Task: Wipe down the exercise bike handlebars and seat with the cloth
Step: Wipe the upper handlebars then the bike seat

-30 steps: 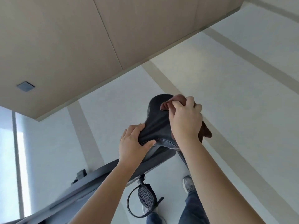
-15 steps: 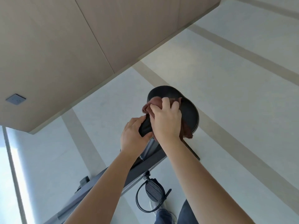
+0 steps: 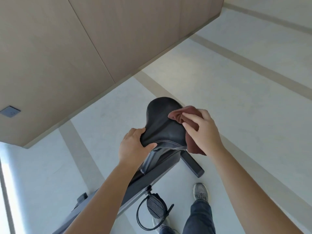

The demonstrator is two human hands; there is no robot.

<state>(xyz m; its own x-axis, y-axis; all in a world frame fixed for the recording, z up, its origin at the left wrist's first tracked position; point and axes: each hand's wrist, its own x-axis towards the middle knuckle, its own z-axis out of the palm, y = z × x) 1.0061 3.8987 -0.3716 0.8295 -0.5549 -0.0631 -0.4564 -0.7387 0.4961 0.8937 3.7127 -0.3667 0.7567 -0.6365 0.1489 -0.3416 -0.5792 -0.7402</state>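
— Where have we got the cloth (image 3: pixel 193 146)?
— Against the right side of the seat (image 3: pixel 166 125), bunched under our right hand (image 3: pixel 202 130). Part of it hangs below the seat's edge.
— How is that hand set?
— Fingers spread and nearly straight, pressing the cloth on. We cannot see the thumb.
— And our left hand (image 3: pixel 133 146)?
— Wrapped round the seat's narrow nose, fingers curled over the top, thumb along the stitched edge. A pedal (image 3: pixel 154 207) and our shoe (image 3: pixel 200 192) lie below the seat.
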